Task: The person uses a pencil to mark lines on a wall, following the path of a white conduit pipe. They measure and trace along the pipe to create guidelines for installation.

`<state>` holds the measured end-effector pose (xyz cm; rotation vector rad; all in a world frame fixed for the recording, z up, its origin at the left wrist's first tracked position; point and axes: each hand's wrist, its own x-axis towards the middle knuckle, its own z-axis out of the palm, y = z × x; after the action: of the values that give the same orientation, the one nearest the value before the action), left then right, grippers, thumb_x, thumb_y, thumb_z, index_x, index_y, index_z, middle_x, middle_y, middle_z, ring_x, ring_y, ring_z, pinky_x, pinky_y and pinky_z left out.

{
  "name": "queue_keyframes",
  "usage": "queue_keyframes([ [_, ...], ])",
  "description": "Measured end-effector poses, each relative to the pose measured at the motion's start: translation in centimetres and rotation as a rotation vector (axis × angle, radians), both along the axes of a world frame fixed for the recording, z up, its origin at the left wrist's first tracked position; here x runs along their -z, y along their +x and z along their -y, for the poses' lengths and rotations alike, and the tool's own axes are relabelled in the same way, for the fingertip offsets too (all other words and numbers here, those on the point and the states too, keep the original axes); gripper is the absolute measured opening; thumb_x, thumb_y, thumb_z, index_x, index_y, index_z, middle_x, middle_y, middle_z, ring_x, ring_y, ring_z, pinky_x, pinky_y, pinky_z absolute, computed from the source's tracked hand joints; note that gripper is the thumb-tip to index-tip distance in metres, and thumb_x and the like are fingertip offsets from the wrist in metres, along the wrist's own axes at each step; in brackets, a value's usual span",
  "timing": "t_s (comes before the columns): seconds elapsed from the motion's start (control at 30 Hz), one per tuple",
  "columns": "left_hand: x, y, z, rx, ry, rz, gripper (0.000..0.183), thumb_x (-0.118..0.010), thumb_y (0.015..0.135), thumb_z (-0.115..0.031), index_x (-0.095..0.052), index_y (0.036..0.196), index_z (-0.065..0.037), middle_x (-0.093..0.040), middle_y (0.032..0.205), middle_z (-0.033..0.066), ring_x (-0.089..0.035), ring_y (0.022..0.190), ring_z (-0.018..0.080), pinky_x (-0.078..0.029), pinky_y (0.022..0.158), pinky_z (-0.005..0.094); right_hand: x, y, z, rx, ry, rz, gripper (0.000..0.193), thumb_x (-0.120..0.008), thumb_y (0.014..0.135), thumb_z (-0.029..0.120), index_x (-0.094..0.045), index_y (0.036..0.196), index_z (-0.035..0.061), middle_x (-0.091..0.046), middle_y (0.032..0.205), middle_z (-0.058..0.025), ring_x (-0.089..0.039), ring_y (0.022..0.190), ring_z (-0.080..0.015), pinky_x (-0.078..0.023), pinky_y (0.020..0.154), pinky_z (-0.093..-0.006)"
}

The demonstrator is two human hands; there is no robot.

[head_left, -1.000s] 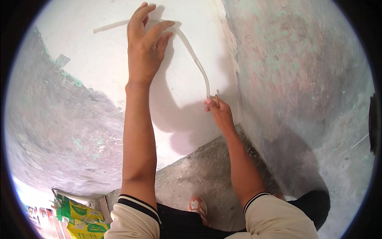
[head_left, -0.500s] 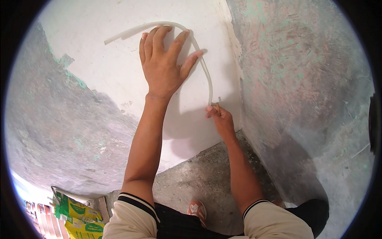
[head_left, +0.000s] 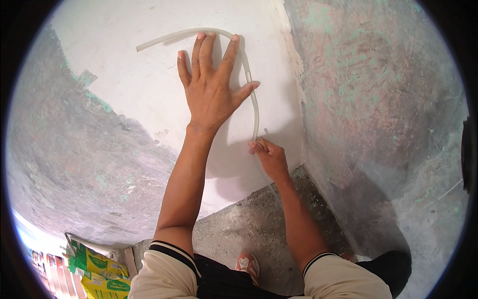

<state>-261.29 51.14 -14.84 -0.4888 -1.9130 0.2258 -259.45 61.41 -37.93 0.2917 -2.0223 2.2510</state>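
Observation:
A pale, translucent flexible tube [head_left: 169,37] lies in a bent arc against the white painted wall [head_left: 109,65]. Along the inside of its bend, my left hand [head_left: 210,92] is spread wide. Several of its fingertips and the thumb touch the tube, while the little finger stands apart from it. Lower down, my right hand [head_left: 272,158] pinches the tube's lower end between thumb and fingers. A thin brownish stick-like piece shows by the right fingers, too small to name. The tube's other end is free at the upper left.
A rough grey-green wall [head_left: 378,89] meets the white one in a corner at right. Another rough, grey unpainted patch [head_left: 84,164] covers the left. Below is a concrete floor [head_left: 224,224] with my shoe [head_left: 247,264]. Green and yellow packages [head_left: 104,269] sit at lower left.
My right hand has moved slightly down and left with the tube's lower end. My left hand has shifted a little right and its fingers have spread wider. The tube's free end has moved slightly right.

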Motion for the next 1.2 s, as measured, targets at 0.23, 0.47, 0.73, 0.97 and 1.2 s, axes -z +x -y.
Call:
queue_keyframes([
  [0.23, -0.3, 0.5, 0.1, -0.004, -0.01, 0.046, 0.103, -0.086, 0.069, -0.063, -0.046, 0.156, -0.026, -0.035, 0.154, 0.0164, -0.024, 0.152, 0.0347, -0.01, 0.124, 0.0599, 0.1, 0.1, -0.5, -0.002, 0.064, -0.031, 0.04, -0.073, 0.097, 0.041, -0.076, 0.098, 0.0012, -0.06, 0.071, 0.0029, -0.047, 0.065, -0.0058, -0.041, 0.06, -0.0262],
  [0.47, -0.3, 0.3, 0.5, 0.005, -0.02, 0.03, 0.104, -0.086, 0.071, -0.061, -0.044, 0.157, -0.021, -0.033, 0.153, 0.0171, -0.024, 0.151, 0.0348, -0.011, 0.123, 0.0592, -0.3, 0.4, -0.6, 0.056, -0.002, -0.09, 0.038, -0.075, 0.096, 0.036, -0.073, 0.101, -0.002, -0.063, 0.075, -0.0026, -0.051, 0.069, -0.009, -0.045, 0.063, -0.0275],
  [0.73, -0.1, 0.0, 0.7, 0.031, -0.003, -0.018, 0.093, -0.082, 0.082, -0.052, -0.043, 0.157, -0.013, -0.03, 0.156, 0.0185, -0.026, 0.15, 0.036, -0.012, 0.124, 0.0565, -1.8, -0.1, 0.4, 0.12, -0.063, -0.214, 0.028, -0.075, 0.097, 0.026, -0.072, 0.11, 0.0015, -0.064, 0.08, 0.0018, -0.048, 0.068, -0.0058, -0.042, 0.061, -0.0236],
  [0.97, 0.1, -0.7, 1.4, -0.016, -0.105, -0.097, 0.074, -0.082, 0.08, -0.052, -0.059, 0.146, -0.025, -0.036, 0.159, 0.0122, -0.031, 0.151, 0.0309, -0.01, 0.125, 0.0557, -2.9, -0.3, 0.4, 0.14, -0.024, -0.289, 0.026, -0.076, 0.096, 0.025, -0.072, 0.106, 0.0007, -0.07, 0.085, -0.004, -0.059, 0.076, -0.0098, -0.05, 0.07, -0.027],
  [1.2, 0.0, 0.0, 1.2, 0.019, -0.05, 0.008, 0.094, -0.083, 0.062, -0.067, -0.06, 0.144, -0.027, -0.035, 0.164, 0.0124, -0.031, 0.154, 0.0301, -0.011, 0.125, 0.0583, -2.8, -0.6, 0.0, 0.152, -0.018, -0.31, 0.022, -0.075, 0.094, 0.019, -0.07, 0.102, -0.001, -0.073, 0.086, -0.012, -0.067, 0.075, -0.0198, -0.053, 0.071, -0.0333],
])
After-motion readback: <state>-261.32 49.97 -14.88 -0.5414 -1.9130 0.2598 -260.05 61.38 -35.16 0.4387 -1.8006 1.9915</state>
